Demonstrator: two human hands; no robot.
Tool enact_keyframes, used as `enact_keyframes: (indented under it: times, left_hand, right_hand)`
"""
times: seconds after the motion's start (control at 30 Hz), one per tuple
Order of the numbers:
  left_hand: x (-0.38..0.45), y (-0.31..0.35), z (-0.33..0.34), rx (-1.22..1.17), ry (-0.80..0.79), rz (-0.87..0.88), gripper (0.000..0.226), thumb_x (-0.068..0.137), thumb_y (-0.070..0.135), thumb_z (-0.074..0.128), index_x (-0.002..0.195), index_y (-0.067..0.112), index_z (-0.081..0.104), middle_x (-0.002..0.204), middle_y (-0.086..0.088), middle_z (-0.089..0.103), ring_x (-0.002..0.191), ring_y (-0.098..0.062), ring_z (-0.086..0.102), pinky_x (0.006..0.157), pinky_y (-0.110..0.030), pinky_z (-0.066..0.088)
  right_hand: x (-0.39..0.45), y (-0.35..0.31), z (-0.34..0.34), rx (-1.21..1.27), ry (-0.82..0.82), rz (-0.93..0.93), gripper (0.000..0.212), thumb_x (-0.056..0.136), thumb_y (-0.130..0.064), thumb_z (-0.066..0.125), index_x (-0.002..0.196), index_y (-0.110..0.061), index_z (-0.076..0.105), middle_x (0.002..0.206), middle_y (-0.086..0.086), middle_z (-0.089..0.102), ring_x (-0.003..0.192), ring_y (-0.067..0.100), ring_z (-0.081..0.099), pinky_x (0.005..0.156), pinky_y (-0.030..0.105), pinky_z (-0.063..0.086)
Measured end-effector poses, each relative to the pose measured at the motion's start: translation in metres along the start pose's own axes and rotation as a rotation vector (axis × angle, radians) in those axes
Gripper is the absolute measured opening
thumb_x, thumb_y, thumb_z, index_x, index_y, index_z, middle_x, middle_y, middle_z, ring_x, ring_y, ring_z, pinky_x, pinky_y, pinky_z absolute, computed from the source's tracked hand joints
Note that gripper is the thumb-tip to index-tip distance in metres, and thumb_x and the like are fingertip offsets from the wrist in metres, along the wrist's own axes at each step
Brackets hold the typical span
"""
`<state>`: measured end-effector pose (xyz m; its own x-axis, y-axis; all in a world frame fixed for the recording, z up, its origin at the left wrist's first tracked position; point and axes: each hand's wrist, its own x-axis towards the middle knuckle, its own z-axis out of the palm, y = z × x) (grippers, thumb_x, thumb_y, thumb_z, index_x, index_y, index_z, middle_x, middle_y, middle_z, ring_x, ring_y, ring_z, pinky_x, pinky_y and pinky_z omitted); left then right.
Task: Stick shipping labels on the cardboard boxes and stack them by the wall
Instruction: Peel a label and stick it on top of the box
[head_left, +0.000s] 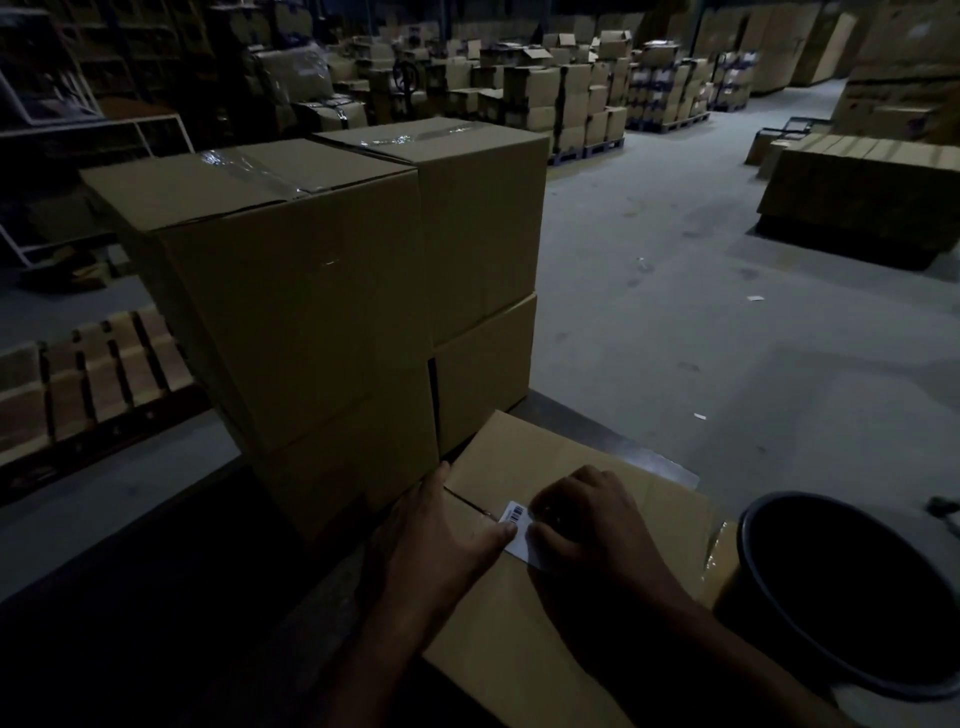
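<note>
A closed cardboard box (524, 639) lies in front of me at the bottom of the view. On its top sits a white shipping label (519, 530) with a barcode. My left hand (441, 540) rests on the box's left edge, its thumb pressing the label's left side. My right hand (587, 519) covers the label's right part, fingers bent down onto it. Just behind stands a stack of taped cardboard boxes (311, 291), two high and two wide.
A dark round bin (852, 587) stands at the right of the box. A wooden pallet (88, 374) lies on the left. Pallets of cartons (571, 98) fill the back of the warehouse. Flat cardboard (862, 182) is piled at the right on the grey floor.
</note>
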<state>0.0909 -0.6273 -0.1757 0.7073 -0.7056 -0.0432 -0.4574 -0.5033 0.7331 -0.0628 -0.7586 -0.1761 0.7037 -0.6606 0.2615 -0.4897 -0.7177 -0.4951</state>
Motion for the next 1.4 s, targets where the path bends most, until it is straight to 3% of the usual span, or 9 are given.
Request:
enact_keyframes:
  times: [0.17, 0.3, 0.47, 0.67, 0.87, 1.1, 1.27, 1.4]
  left_hand:
    - [0.001, -0.002, -0.001, 0.008, 0.019, -0.001, 0.120, 0.059, 0.086, 0.072, 0.160, 0.037, 0.028, 0.157, 0.006, 0.046, 0.141, -0.017, 0.046, 0.114, -0.045, 0.040]
    - [0.001, 0.000, -0.002, 0.012, 0.007, -0.015, 0.123, 0.055, 0.089, 0.067, 0.159, 0.038, 0.027, 0.155, 0.007, 0.047, 0.139, -0.018, 0.048, 0.113, -0.050, 0.042]
    - [-0.002, 0.001, -0.003, 0.001, 0.010, -0.010, 0.118, 0.060, 0.082, 0.072, 0.160, 0.035, 0.028, 0.155, 0.006, 0.047, 0.139, -0.018, 0.047, 0.113, -0.048, 0.041]
    - [-0.005, 0.005, -0.004, -0.055, -0.002, -0.021, 0.124, 0.051, 0.089, 0.067, 0.158, 0.038, 0.031, 0.154, 0.007, 0.049, 0.138, -0.017, 0.049, 0.112, -0.050, 0.044]
    - [-0.005, 0.003, -0.004, -0.017, 0.024, -0.008, 0.113, 0.068, 0.071, 0.082, 0.160, 0.033, 0.030, 0.157, 0.004, 0.046, 0.141, -0.018, 0.045, 0.116, -0.044, 0.038]
    - [-0.005, 0.004, -0.004, 0.000, 0.028, -0.021, 0.114, 0.066, 0.076, 0.080, 0.159, 0.036, 0.029, 0.154, 0.004, 0.048, 0.138, -0.019, 0.048, 0.113, -0.049, 0.042]
    - [-0.001, 0.000, -0.001, -0.010, -0.008, -0.025, 0.123, 0.056, 0.088, 0.069, 0.160, 0.038, 0.026, 0.158, 0.005, 0.045, 0.141, -0.019, 0.046, 0.115, -0.051, 0.040]
    - [0.004, -0.004, 0.003, 0.001, 0.007, -0.052, 0.127, 0.055, 0.092, 0.065, 0.161, 0.037, 0.022, 0.161, 0.003, 0.042, 0.145, -0.022, 0.041, 0.117, -0.053, 0.035]
  right_hand:
    - [0.003, -0.003, -0.004, 0.009, -0.047, 0.012, 0.010, 0.083, -0.044, 0.068, 0.089, -0.037, 0.065, 0.089, -0.021, 0.050, 0.088, 0.004, 0.046, 0.077, 0.026, 0.033]
    - [0.001, 0.003, -0.006, -0.023, -0.060, 0.034, 0.017, 0.083, -0.047, 0.068, 0.095, -0.036, 0.067, 0.092, -0.016, 0.051, 0.090, 0.007, 0.045, 0.078, 0.026, 0.035]
    - [-0.012, 0.005, -0.010, -0.048, -0.020, 0.067, 0.015, 0.081, -0.048, 0.068, 0.085, -0.039, 0.056, 0.086, -0.020, 0.043, 0.085, 0.007, 0.041, 0.073, 0.026, 0.031]
    - [-0.015, 0.002, -0.013, -0.068, -0.033, 0.087, 0.018, 0.082, -0.048, 0.067, 0.083, -0.036, 0.053, 0.088, -0.017, 0.045, 0.087, 0.008, 0.040, 0.076, 0.028, 0.033]
    - [-0.024, 0.002, -0.013, -0.100, -0.027, 0.098, 0.021, 0.085, -0.056, 0.062, 0.090, -0.037, 0.056, 0.094, -0.020, 0.045, 0.089, 0.002, 0.038, 0.081, 0.025, 0.039]
    - [-0.032, 0.008, -0.013, -0.148, -0.037, 0.121, 0.024, 0.085, -0.059, 0.062, 0.098, -0.039, 0.057, 0.100, -0.018, 0.046, 0.095, 0.004, 0.038, 0.085, 0.025, 0.036]
    - [-0.041, 0.004, -0.010, -0.230, 0.068, 0.167, 0.028, 0.081, -0.060, 0.061, 0.086, -0.036, 0.050, 0.090, -0.015, 0.043, 0.086, 0.009, 0.037, 0.077, 0.031, 0.039]
    - [-0.059, -0.004, -0.005, -0.347, 0.081, 0.124, 0.050, 0.075, -0.064, 0.052, 0.106, -0.027, 0.060, 0.104, -0.002, 0.054, 0.092, 0.020, 0.048, 0.072, 0.036, 0.047]
